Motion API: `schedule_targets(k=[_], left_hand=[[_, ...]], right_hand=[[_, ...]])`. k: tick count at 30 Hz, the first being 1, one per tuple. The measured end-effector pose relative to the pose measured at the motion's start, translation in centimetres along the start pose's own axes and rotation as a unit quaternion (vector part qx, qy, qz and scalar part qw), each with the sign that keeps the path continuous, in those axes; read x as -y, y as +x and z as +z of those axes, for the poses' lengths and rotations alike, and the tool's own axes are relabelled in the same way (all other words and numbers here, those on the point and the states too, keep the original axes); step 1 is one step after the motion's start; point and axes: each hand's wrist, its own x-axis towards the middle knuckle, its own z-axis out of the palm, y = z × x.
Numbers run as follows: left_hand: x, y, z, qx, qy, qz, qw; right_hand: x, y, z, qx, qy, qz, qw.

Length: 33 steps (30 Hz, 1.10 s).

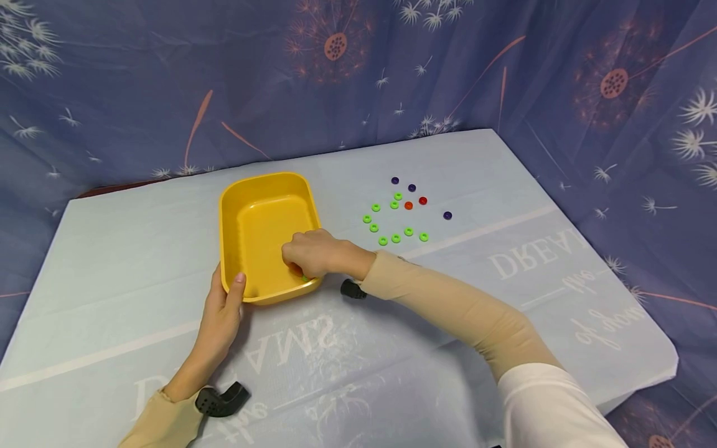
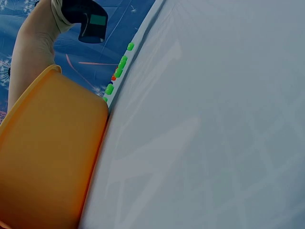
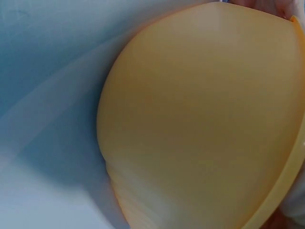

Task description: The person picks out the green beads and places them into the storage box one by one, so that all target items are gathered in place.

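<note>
A yellow rectangular tub [image 1: 269, 211] stands on the cloth-covered table. At its near left corner my left hand [image 1: 224, 311] grips the rim, thumb over the edge and fingers against the outer wall. My right hand [image 1: 313, 252] reaches inside the near right corner with its fingers curled downward. A bit of a small green ring [image 1: 305, 277] shows beneath that hand; the fingertips are hidden, so I cannot tell whether they pinch it. The left wrist view has the tub's outer side [image 2: 52, 157]. In the right wrist view the tub's wall [image 3: 200, 109] hides the right fingers.
Right of the tub lie several small green rings [image 1: 396, 238], dark purple ones [image 1: 447, 215], a red one [image 1: 422, 201] and an orange one [image 1: 408, 206]. A black wrist camera [image 1: 221, 399] juts from the left wrist, another [image 1: 351, 289] from the right. Patterned curtains [image 1: 168, 81] surround the table.
</note>
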Motion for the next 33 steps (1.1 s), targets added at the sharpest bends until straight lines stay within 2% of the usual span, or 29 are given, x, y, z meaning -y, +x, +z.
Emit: schedule_targets(k=[15, 18, 22, 26, 30, 33], left_hand=[[-0.1, 0.0, 0.0, 0.003, -0.001, 0.000, 1.0000], [-0.1, 0.0, 0.1, 0.001, -0.001, 0.001, 1.0000], [0.0, -0.1, 0.1, -0.002, 0.000, 0.002, 1.0000], [0.1, 0.0, 0.1, -0.004, 0.003, -0.002, 1.0000], [0.0, 0.0, 0.1, -0.004, 0.005, -0.014, 0.9999], [-0.1, 0.0, 0.1, -0.002, 0.004, -0.022, 0.9998]], right_hand=[[0.0, 0.0, -0.3, 0.019, 0.004, 0.000, 0.9998], [-0.1, 0.0, -0.4, 0.017, 0.024, 0.000, 0.9996], [-0.6, -0.1, -0.7, 0.008, 0.082, -0.015, 0.9965], [-1.4, -0.4, -1.1, -0.020, 0.162, -0.057, 0.9850], [-2.2, -1.0, -1.7, -0.054, 0.240, -0.090, 0.9650], [-2.8, -1.6, -2.1, -0.082, 0.277, -0.100, 0.9522]])
